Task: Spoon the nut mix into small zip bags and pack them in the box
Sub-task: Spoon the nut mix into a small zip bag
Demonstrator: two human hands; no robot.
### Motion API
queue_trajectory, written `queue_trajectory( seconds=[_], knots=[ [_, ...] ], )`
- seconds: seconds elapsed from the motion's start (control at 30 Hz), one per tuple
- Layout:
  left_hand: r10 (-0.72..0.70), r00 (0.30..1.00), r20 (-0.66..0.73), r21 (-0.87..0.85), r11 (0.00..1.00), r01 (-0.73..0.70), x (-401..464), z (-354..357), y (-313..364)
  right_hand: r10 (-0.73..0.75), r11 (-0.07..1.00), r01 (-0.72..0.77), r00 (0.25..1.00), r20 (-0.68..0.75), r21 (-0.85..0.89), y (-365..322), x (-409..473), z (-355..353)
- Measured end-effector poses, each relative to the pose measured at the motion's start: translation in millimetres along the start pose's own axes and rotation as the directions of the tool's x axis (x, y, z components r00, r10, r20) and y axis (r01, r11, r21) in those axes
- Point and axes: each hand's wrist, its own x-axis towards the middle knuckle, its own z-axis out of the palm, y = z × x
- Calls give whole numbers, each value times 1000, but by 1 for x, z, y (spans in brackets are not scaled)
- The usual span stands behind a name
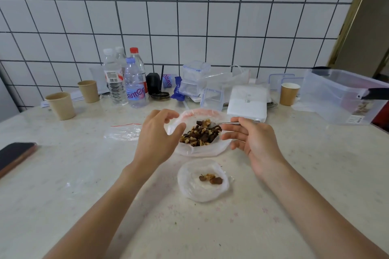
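Note:
A big clear bag (202, 150) lies open at the middle of the table, with a pile of nut mix (200, 135) inside. My left hand (156, 136) touches the bag's left rim with loosely curved fingers. My right hand (252, 140) pinches a metal spoon (219, 123) whose bowl sits loaded with nuts over the pile. Nearer to me, a small clear bag (203, 189) stands open with a few nuts (210, 178) in it. An empty zip bag (124, 132) with a red strip lies flat to the left. A large clear plastic box (341, 96) stands at the far right.
Several water bottles (126, 79) and paper cups (61, 105) stand at the back left. A phone (14, 156) lies at the left edge. Small clear containers (195, 80), a white packet (248, 103) and another cup (289, 93) crowd the back.

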Motion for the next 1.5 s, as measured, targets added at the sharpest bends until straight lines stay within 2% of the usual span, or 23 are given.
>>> queue_trajectory(
  seconds=[0.1, 0.27, 0.37, 0.47, 0.53, 0.6, 0.7, 0.77, 0.83, 0.9, 1.0, 1.1, 1.23, 1.33, 1.4, 1.5],
  knots=[
    [-4, 988, 158, 6, 1000, 3, -7, -11, 3, -8, 1000, 8, 999, 37, 5, -11, -19, -11],
    [110, 893, 436, -104, 992, -71, -35, -20, 2, 43, 999, -43, 996, 81, -2, -13, -53, -30],
    [112, 832, 543, -145, 989, -39, -40, -20, 2, 76, 997, -74, 992, 97, -28, -7, -68, -40],
    [138, 815, 562, -188, 982, -36, -41, -17, 5, 76, 994, -66, 990, 115, -90, 0, -76, -45],
    [91, 819, 567, -276, 957, 85, -43, -15, 7, 21, 984, 5, 990, 141, -178, 5, -79, -46],
    [-7, 807, 590, -334, 908, 252, -43, -14, 8, -90, 944, 150, 974, 209, -292, 9, -82, -47],
    [-80, 776, 626, -336, 870, 361, -43, -13, 6, -233, 753, 415, 894, 383, -511, 12, -87, -47],
    [-117, 792, 599, -332, 864, 379, -45, -10, 4, -258, 597, 537, 832, 492, -596, 13, -88, -47],
    [-133, 842, 522, -315, 888, 335, -46, -4, 1, -279, 514, 601, 792, 544, -612, 12, -88, -45],
    [-86, 900, 428, -248, 946, 208, -48, 1, -1, -295, 550, 593, 797, 528, -588, 11, -86, -43],
    [8, 924, 383, -206, 976, 77, -50, 5, -2, -334, 708, 506, 855, 398, -492, 7, -78, -39],
    [46, 928, 369, -207, 978, 34, -48, 2, -6, -343, 823, 415, 907, 243, -387, 2, -62, -33],
    [-12, 954, 299, -180, 981, 68, -40, -3, -9, -260, 914, 277, 961, 97, -296, -8, -32, -19],
    [-109, 981, 160, -148, 980, 133, -35, -2, -16, -245, 912, 250, 968, 56, -325, -10, -11, -7],
    [-139, 989, 52, -48, 989, 142, -31, -1, -23, -274, 873, 275, 960, 60, -402, -8, 1, 0],
    [-150, 988, 43, 115, 983, 144, -29, 4, -33, -349, 745, 304, 936, 41, -594, 4, 12, 3]
  ],
)
